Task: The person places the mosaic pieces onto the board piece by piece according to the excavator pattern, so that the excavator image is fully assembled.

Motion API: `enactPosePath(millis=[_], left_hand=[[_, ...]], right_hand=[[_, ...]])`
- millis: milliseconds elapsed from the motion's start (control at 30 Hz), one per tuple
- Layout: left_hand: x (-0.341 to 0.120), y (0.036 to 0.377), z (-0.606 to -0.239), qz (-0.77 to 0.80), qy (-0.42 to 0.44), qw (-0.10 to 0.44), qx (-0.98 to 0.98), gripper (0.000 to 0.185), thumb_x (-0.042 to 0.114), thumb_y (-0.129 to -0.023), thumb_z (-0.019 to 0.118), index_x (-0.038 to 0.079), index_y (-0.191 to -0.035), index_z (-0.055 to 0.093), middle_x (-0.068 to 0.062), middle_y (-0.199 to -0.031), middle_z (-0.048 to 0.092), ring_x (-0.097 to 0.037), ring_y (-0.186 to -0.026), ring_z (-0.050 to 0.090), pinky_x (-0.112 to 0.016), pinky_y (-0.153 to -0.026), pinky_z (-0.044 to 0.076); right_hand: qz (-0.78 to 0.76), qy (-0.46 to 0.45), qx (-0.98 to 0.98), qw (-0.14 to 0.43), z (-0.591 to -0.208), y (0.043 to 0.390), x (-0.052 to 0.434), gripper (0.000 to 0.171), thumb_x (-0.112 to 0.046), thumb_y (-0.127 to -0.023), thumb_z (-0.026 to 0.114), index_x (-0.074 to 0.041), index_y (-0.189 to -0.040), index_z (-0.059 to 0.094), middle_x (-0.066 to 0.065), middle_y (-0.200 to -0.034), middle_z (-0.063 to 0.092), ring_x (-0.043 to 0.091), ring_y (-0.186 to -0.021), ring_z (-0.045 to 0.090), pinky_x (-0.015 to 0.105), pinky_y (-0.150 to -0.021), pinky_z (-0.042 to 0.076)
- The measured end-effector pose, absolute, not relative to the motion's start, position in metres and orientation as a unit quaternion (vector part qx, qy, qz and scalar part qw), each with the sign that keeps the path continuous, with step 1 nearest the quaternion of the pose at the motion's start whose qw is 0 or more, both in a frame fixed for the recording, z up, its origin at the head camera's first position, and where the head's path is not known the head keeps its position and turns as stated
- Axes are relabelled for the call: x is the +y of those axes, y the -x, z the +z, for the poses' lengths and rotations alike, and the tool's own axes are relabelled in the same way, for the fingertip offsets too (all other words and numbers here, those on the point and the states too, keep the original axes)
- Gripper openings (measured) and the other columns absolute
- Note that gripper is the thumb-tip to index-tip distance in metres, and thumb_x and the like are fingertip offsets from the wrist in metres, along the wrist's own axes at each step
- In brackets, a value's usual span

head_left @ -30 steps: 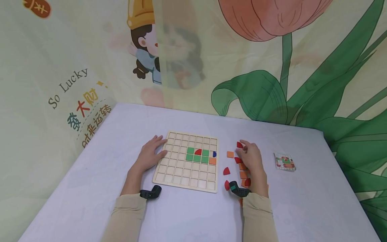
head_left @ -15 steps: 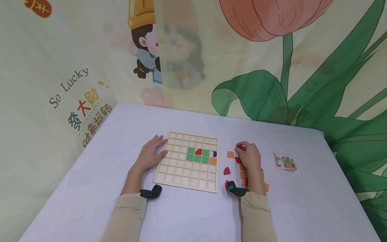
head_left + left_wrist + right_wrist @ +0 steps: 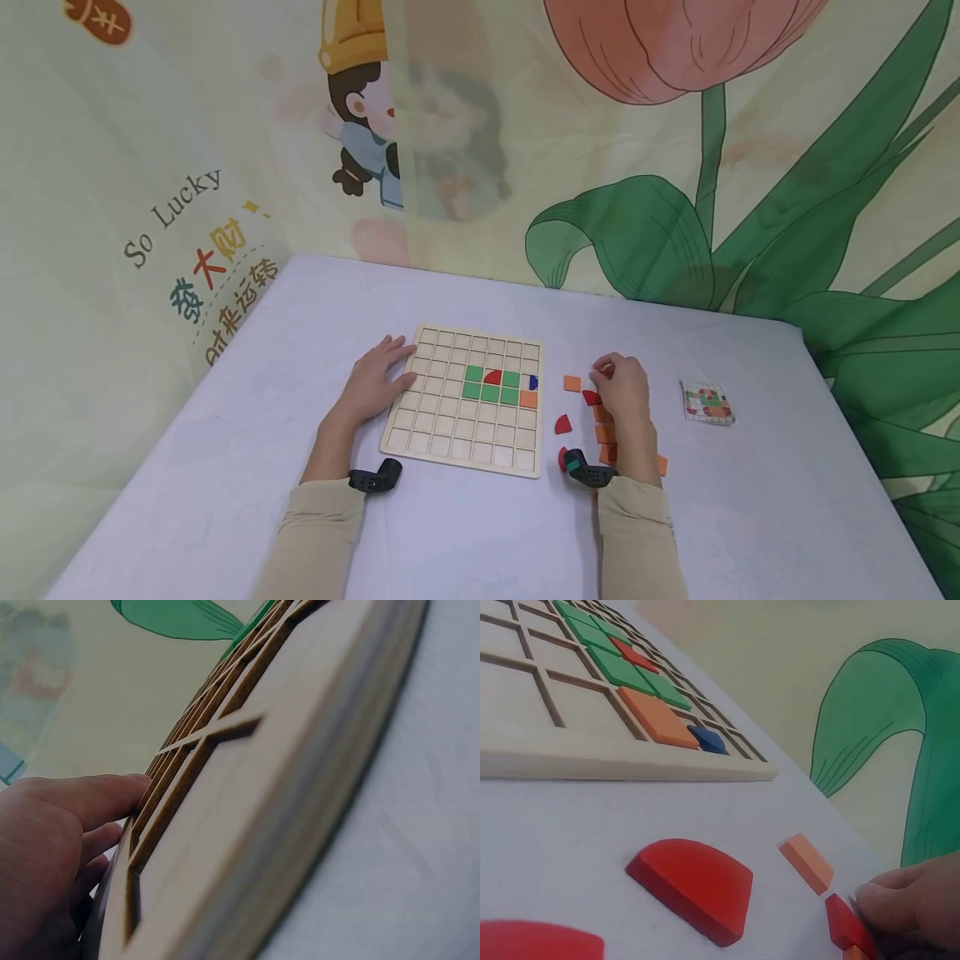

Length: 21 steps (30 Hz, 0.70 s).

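A wooden grid board (image 3: 431,417) lies on the white table, with green tiles (image 3: 489,383), a red quarter-round (image 3: 492,377), a blue piece (image 3: 532,382) and an orange tile (image 3: 528,399) set in it. My left hand (image 3: 375,383) rests flat against the board's left edge, fingers (image 3: 82,799) straight on the rim (image 3: 247,795). To the right of the board my right hand (image 3: 604,369) is curled and pinches a small red piece (image 3: 846,924) at its fingertips (image 3: 889,900). Loose tiles surround it: an orange square (image 3: 572,383) and a red quarter-round (image 3: 562,425).
More orange and red pieces (image 3: 603,433) lie under and behind my right hand. A small pattern card (image 3: 707,402) sits further right. A printed curtain (image 3: 480,150) backs the table; the table's right edge (image 3: 862,442) is near the card.
My right hand's fingers have curled in round the red piece and drawn slightly back toward me. The left hand and board have not moved.
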<state>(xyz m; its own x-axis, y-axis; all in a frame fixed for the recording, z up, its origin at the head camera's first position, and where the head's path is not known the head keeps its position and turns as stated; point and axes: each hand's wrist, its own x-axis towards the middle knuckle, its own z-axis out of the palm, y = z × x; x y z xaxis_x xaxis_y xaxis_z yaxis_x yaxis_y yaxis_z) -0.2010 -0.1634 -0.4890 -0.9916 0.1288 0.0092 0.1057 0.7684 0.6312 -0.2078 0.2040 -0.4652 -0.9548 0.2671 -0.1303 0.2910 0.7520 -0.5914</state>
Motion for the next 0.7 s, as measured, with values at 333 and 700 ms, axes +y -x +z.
enactPosePath(millis=[333,700], left_hand=[[-0.163,0.202,-0.49,0.335,-0.069,0.012,0.94,0.054,0.029,-0.092,0.059,0.01,-0.14,0.046,-0.012,-0.154,0.032,-0.031,-0.147,0.015,-0.054,-0.12,0.01],[-0.163,0.202,-0.489,0.335,-0.067,0.011,0.94,0.054,0.028,-0.091,0.059,0.01,-0.14,0.046,-0.012,-0.154,0.032,-0.031,-0.147,0.015,-0.054,-0.12,0.011]], right_hand=[[-0.347,-0.149,0.924,0.051,-0.46,0.207,0.206,0.029,-0.021,-0.099,0.05,-0.006,-0.123,0.052,0.017,-0.115,0.052,0.027,-0.101,0.049,0.032,-0.081,0.055],[-0.41,0.005,0.909,0.071,-0.454,0.205,0.135,0.015,-0.011,-0.095,0.057,-0.012,-0.109,0.062,0.008,-0.105,0.064,0.019,-0.084,0.061,0.026,-0.075,0.056]])
